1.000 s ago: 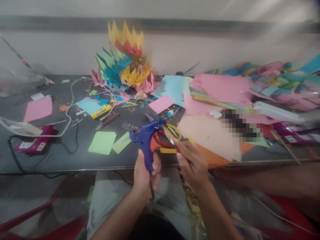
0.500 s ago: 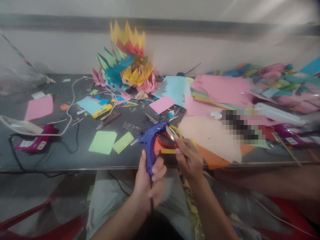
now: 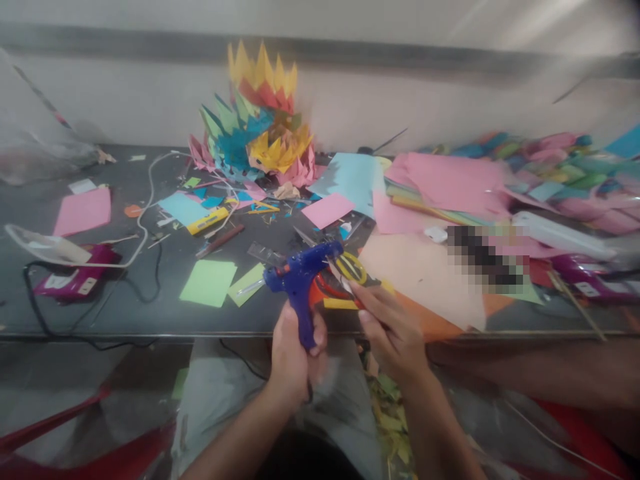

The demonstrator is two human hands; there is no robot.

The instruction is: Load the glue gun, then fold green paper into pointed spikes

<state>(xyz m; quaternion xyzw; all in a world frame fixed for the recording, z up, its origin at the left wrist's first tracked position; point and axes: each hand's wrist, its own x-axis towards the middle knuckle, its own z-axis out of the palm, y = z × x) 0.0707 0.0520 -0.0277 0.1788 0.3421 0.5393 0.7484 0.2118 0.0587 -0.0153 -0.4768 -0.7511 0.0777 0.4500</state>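
My left hand is closed round the handle of a blue glue gun, held over the table's front edge. A slim clear rod shows at the gun's left end. Close to the gun's right end, my right hand pinches a slim, pale, pointed thing; its kind is not clear. Behind the hands lie scissors with yellow handle loops and a red loop, partly covered by the gun and fingers. Green paper pieces lie left of the gun.
Folded paper crowns stand against the wall. Pink sheets and a peach sheet cover the right side. A yellow cutter, a purple power strip and a white cord lie left. Another person's arm rests at the right.
The glue gun has turned slightly, its left end moving left and showing more of the clear rod. My right hand has shifted a little right and down, still pinching the slim thing.
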